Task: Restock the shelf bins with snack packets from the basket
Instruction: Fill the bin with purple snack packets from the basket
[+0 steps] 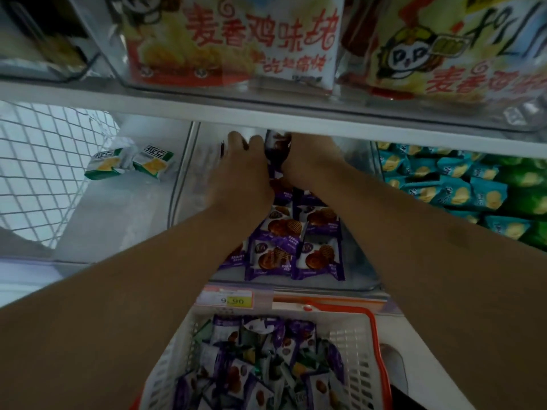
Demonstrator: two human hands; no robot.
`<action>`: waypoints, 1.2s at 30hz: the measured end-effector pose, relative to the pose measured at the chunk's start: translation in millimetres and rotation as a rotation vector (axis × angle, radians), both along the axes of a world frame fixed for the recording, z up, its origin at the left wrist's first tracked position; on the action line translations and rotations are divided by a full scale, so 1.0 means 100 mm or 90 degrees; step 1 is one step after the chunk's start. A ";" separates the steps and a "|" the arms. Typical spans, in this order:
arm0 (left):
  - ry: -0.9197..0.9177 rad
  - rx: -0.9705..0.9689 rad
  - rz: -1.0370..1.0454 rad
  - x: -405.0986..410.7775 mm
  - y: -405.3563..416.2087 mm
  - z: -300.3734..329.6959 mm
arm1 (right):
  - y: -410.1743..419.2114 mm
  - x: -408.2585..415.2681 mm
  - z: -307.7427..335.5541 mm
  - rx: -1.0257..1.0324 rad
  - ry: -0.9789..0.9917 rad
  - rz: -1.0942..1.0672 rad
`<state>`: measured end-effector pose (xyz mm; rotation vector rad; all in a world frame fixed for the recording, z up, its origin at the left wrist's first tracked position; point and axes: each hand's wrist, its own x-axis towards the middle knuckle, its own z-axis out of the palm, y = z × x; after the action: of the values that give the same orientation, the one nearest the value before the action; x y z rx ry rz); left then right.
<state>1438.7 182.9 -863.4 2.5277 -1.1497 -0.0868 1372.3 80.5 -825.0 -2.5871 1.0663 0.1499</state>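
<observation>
Left hand (236, 155): It reaches far into the back of the middle bin (189, 161). The fingers go in under the shelf edge (266, 113), so I cannot tell if the grip is spread or pinching.
Right hand (307, 155): It is right beside the left hand, deep in the same bin. A dark purple packet (276, 149) stands up between the two hands and touches them. The right fingers are hidden too, so I cannot tell its grip.
Purple packets (293, 247): They lie in two rows on the floor of the middle bin, from the front back to the hands. Each one has brown round cookies on it.
Basket (352, 344): It is white with an orange handle (367, 315). It sits low, in front of the shelf, between the two arms. It is full of purple and white snack packets (251, 365), with a few greenish ones mixed in.
Price tag (233, 298): It is on the front of the shelf, just above the basket. It says 9.90.
Left bin: Two green and white packets (130, 162) lie near the back, beside each other.
Right bin: It holds lots of teal packets (444, 187) and green packets (521, 184), piled close.
Top shelf: Big snack bags (236, 39) with red letters stand in clear bins.
Wire mesh (44, 173): It is white and stands at the far left.
</observation>
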 end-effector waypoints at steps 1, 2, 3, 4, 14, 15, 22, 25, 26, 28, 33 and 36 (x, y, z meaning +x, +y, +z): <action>-0.002 0.004 -0.027 -0.03 0.02 0.01 | 0.00 0.00 -0.04 -0.033 0.016 0.000; -0.004 0.008 -0.058 -0.05 0.04 0.01 | 0.00 0.00 -0.08 -0.066 0.027 -0.001; -0.003 0.009 -0.087 -0.06 0.06 0.00 | 0.01 -0.01 -0.09 -0.081 0.031 -0.006; 0.002 0.020 -0.111 -0.05 0.08 -0.03 | 0.01 -0.02 -0.11 -0.101 0.029 -0.007; 0.009 0.180 -0.067 -0.11 0.12 -0.01 | 0.12 -0.05 -0.22 -0.134 -0.083 0.004; 0.009 0.173 -0.068 -0.11 0.13 0.00 | 0.12 -0.06 -0.24 -0.119 -0.088 0.011; 0.089 0.106 -0.083 -0.05 0.16 -0.02 | 0.20 -0.20 -0.23 -0.013 -0.134 0.024; 0.092 0.035 -0.117 -0.05 0.20 0.01 | 0.31 -0.36 -0.13 0.001 -0.176 0.016; 0.101 0.006 -0.128 -0.06 0.23 0.05 | 0.35 -0.43 -0.06 0.011 -0.176 0.012; 0.134 -0.035 -0.124 -0.07 0.31 0.14 | 0.40 -0.58 0.06 0.042 -0.162 -0.016; 0.158 0.016 -0.114 -0.20 0.60 0.32 | 0.49 -0.87 0.18 0.090 -0.025 0.053; 0.169 0.081 -0.134 -0.25 0.72 0.33 | 0.64 -0.89 0.00 0.081 -0.009 0.073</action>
<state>1413.7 254.4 -830.8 2.3993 -1.3295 -0.5480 1283.8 144.6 -824.8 -2.5301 0.8734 0.2192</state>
